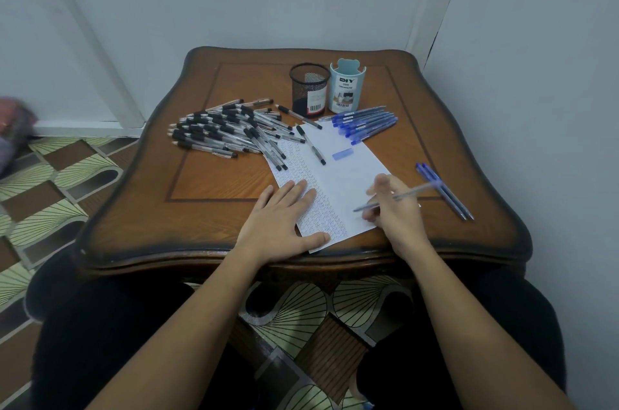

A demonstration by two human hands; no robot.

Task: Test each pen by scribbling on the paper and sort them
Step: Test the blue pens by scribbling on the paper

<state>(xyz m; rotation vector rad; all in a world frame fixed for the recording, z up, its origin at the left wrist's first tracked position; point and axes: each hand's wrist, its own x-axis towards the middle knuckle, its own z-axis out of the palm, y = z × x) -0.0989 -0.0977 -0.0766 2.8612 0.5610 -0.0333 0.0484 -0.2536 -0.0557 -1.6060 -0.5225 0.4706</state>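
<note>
A white sheet of paper (338, 175) lies on the wooden table (217, 182), its left half covered with scribbles. My left hand (284, 218) rests flat on the paper's near left part, fingers straight. My right hand (395, 205) holds a blue pen (412, 191) over the paper's near right corner, its tip pointing left. A big pile of black pens (227, 130) lies at the left. A group of blue pens (363, 121) lies at the paper's far right corner. Two blue pens (445, 192) lie apart at the right.
A black mesh pen cup (310, 88) and a light blue desk organizer (346, 86) stand at the back of the table. A loose blue cap (342, 154) and one black pen (311, 145) lie on the paper. Walls close in behind and to the right.
</note>
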